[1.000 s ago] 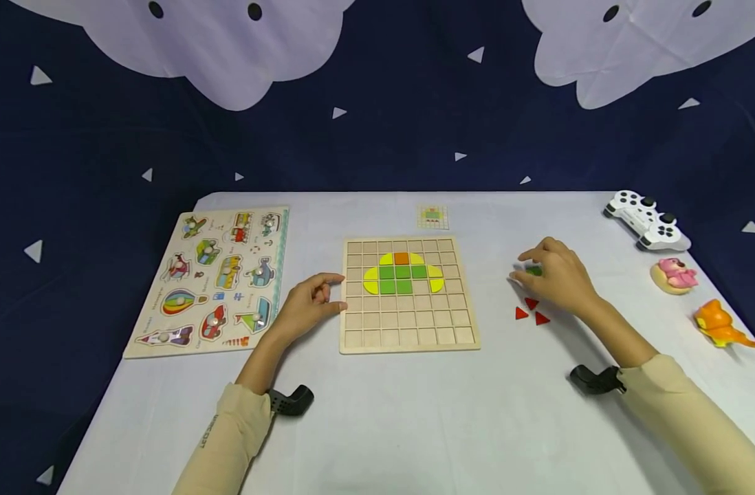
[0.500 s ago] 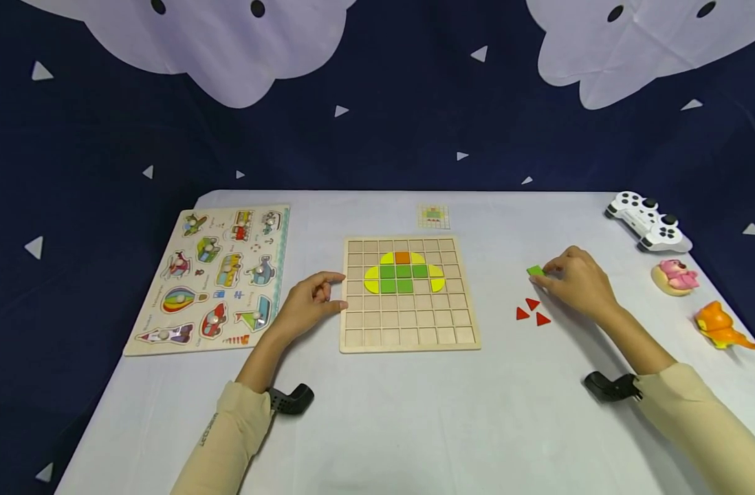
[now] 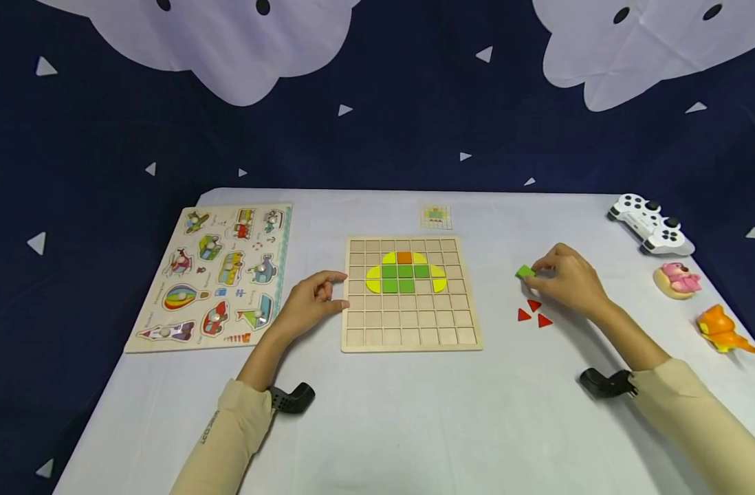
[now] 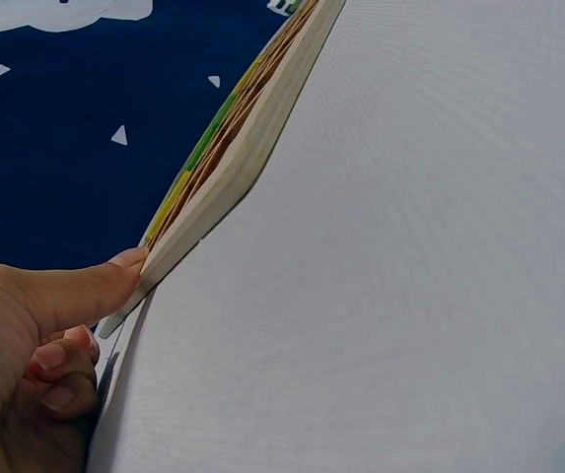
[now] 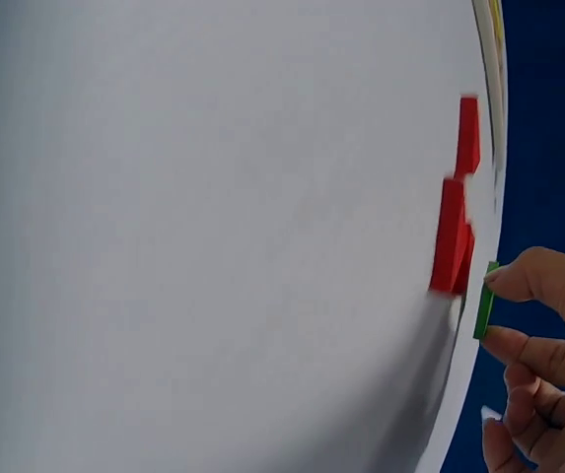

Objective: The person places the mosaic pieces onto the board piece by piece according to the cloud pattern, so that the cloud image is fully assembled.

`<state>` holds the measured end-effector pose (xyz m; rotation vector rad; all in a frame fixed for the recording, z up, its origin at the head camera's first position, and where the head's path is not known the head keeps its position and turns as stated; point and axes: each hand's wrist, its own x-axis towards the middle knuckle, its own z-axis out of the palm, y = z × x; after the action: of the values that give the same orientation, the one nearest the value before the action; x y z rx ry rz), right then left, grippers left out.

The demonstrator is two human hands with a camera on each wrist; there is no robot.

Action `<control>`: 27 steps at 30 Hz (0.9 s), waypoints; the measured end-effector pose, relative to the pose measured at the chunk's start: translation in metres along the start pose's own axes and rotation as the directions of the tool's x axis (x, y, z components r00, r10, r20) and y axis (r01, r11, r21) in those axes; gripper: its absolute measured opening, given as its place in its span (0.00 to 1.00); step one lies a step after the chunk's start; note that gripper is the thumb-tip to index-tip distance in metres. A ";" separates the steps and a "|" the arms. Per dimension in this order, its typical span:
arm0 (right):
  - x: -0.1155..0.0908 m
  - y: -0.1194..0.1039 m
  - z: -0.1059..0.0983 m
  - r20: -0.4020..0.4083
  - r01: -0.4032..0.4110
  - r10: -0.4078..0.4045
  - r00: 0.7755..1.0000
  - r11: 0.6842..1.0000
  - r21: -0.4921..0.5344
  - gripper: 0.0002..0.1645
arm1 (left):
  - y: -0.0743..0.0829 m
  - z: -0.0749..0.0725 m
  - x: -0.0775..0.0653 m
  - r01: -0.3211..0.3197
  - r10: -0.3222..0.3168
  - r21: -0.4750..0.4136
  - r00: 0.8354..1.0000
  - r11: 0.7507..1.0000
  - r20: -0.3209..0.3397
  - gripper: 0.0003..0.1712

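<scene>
A wooden grid board (image 3: 411,337) lies in the middle of the table, with yellow rounded tiles (image 3: 374,280), green square tiles (image 3: 406,271) and an orange tile (image 3: 404,258) set in its upper cells. My left hand (image 3: 308,308) touches the board's left edge with thumb and forefinger, held apart along it; in the left wrist view the thumb (image 4: 85,296) meets the board's side. Right of the board, my right hand (image 3: 569,282) pinches a green square tile (image 3: 525,272) between thumb and forefinger, also plain in the right wrist view. Three red triangle tiles (image 3: 534,304) lie just below that hand.
A small pattern card (image 3: 436,216) lies behind the board. On the left is a picture peg puzzle (image 3: 213,282). A white game controller (image 3: 651,223), a pink figure toy (image 3: 677,280) and an orange toy (image 3: 718,326) line the right side.
My right hand has taken the green tile in a pinch, drawn it slightly right, then brought it a little back left towards the board. The left hand stays at the board's edge.
</scene>
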<state>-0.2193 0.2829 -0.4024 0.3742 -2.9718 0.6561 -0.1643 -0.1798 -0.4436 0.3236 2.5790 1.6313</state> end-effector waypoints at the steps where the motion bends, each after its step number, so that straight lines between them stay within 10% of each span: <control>1: 0.001 -0.004 0.001 0.000 0.009 -0.009 1.000 1.000 0.010 0.17 | 0.000 0.000 0.000 0.004 -0.004 -0.002 1.000 1.000 0.000 0.28; 27: 0.023 -0.084 0.046 0.044 0.325 -0.332 0.942 0.939 0.114 0.14 | 0.002 -0.001 0.001 0.039 -0.039 -0.015 0.999 0.999 0.007 0.28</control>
<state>-0.2215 0.1848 -0.4075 0.8924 -2.8341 0.7720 -0.1652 -0.1802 -0.4415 0.2760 2.5503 1.6332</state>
